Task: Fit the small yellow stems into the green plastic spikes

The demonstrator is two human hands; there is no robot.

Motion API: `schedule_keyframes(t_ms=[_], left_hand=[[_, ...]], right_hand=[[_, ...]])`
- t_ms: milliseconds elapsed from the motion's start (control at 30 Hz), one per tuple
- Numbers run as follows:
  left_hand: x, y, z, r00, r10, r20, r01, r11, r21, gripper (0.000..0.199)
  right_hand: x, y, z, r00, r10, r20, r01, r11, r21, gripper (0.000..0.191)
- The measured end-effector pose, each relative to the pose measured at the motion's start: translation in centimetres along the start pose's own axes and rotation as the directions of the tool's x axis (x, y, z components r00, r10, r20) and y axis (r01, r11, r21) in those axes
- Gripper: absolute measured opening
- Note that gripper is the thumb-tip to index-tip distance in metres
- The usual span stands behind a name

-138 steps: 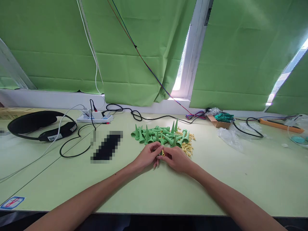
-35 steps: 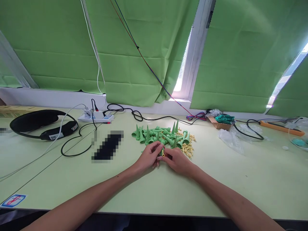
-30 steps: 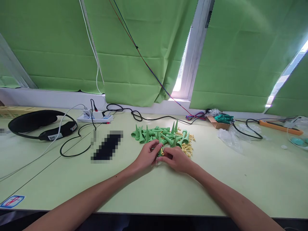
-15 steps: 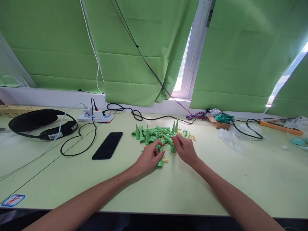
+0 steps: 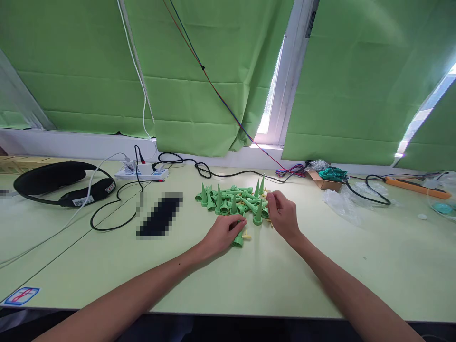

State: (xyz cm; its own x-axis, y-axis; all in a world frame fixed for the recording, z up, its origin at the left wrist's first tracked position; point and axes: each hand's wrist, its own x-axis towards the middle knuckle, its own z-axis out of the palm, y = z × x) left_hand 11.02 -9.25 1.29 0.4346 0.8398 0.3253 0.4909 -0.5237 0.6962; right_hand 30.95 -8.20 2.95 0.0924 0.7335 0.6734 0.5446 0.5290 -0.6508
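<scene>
The cones (image 5: 218, 200) are showing plain bright green; the small pieces (image 5: 246, 236) are showing pale yellow. The desk (image 5: 256, 285) is showing pale yellow-green, the blinds (image 5: 199, 104) are glowing leaf green, and the sticker (image 5: 22, 296) is wearing red marks on white inside a blue border.

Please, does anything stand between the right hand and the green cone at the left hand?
Yes, an upright green cone stands roughly between the right hand and the half-hidden cone, at the near edge of the pile. The left hand covers part of the half-hidden cone. Around the near side, nothing visible blocks.
</scene>
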Motion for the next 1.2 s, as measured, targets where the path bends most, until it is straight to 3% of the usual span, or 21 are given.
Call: schedule_keyframes(t_ms=[133, 300, 467, 633, 800, 1200], left_hand=[[0.0, 0.0, 0.1, 1.0, 0.008, 0.018, -0.008, 1.0, -0.006, 0.038], [0.0, 0.2, -0.1, 1.0, 0.006, 0.016, -0.006, 1.0, 0.01, 0.04], [-0.5, 1.1, -0.7, 0.99, -0.002, 0.142, -0.007, 0.998, 0.065, 0.032], [-0.7, 1.3, -1.0, 0.98, 0.04, 0.194, -0.069, 0.987, 0.143, 0.038], [-0.5, 0.6, -0.9, 0.991, 0.028, 0.131, -0.052, 0.981, 0.188, 0.038], [-0.4, 1.2, -0.6, 0.999, -0.033, -0.011, 0.034, 0.992, 0.121, 0.04]], right_hand=[[0.5, 0.7, -0.3, 1.0, 0.021, -0.011, -0.022, 0.998, -0.052, 0.031], [1.1, 2.0, -0.5, 0.994, 0.079, 0.078, -0.062, 0.977, -0.203, 0.023], [1.6, 2.7, -1.0, 0.97, 0.186, 0.157, -0.099, 0.891, -0.444, 0.014], [2.0, 3.1, -1.5, 0.933, 0.282, 0.223, -0.098, 0.797, -0.596, 0.012], [2.0, 3.1, -1.6, 0.904, 0.327, 0.277, -0.091, 0.778, -0.622, 0.011], [1.7, 2.4, -1.6, 0.892, 0.327, 0.313, -0.053, 0.761, -0.646, 0.012]])
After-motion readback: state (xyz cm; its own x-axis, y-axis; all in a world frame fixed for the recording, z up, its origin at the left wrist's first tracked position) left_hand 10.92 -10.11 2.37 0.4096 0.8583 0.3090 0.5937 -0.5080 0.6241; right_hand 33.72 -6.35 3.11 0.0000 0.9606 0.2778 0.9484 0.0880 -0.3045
